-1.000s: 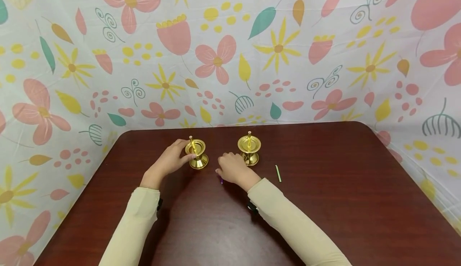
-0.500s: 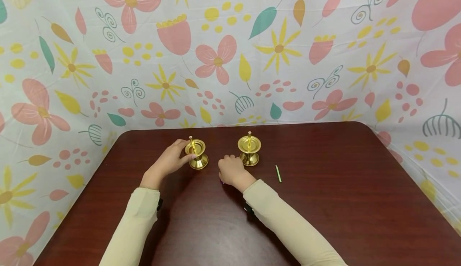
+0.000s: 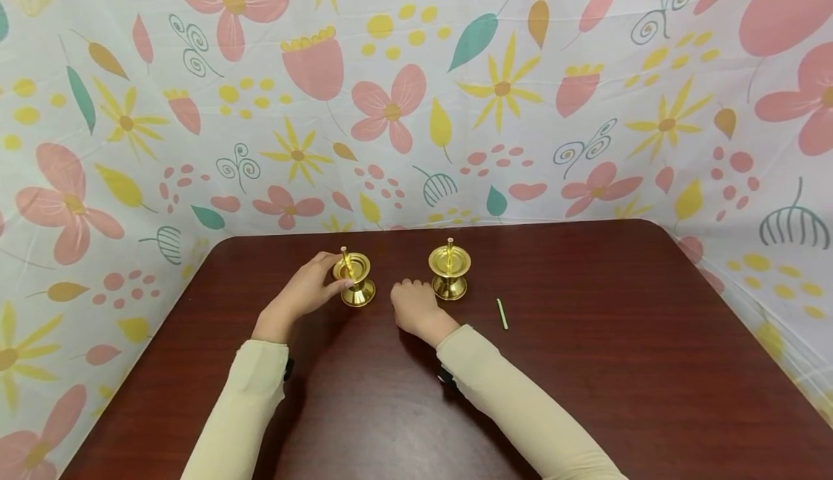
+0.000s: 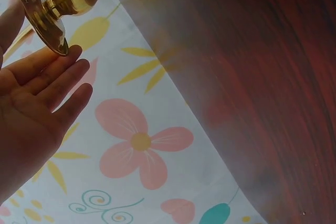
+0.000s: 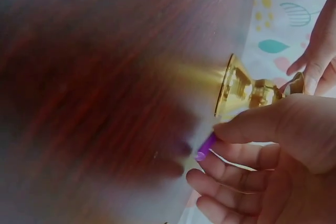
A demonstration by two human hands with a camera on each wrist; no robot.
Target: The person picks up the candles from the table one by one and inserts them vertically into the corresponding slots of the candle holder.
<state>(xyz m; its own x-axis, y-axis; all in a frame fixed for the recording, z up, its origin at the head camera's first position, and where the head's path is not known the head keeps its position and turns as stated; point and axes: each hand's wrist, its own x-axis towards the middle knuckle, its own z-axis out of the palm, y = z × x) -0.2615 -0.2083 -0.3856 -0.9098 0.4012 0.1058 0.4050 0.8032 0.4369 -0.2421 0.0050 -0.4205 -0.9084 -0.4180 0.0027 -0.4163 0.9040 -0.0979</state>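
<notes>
A dark reddish-brown surface (image 3: 586, 364) with rounded far corners fills the space before the person, its grain glossy and catching a pale shine toward the near edge. Beyond the far edge and along both sides hangs a white cloth (image 3: 547, 133) printed with pink and yellow flowers, leaves and curls.

Two brass holders stand upright nearer the far edge than the near one, well apart. Each has a flared foot, a shallow dish and a thin post rising from it. The left brass holder (image 3: 359, 294) is the closer to the far left corner; the right brass holder (image 3: 449, 275) stands about midway between the side edges. A pale green stick (image 3: 502, 314) lies a little toward the right edge from that one.

Two hands reach in from the near edge, in cream sleeves (image 3: 520, 404). The left hand (image 3: 307, 293) holds the left holder by its dish, thumb and fingertips on opposite sides of the rim, fingers fairly straight. The right hand (image 3: 416, 310) is between the holders, pinching a short purple stick (image 5: 206, 146) between thumb and forefinger, the other fingers loosely bent; from the head view that stick is hidden behind the hand.
</notes>
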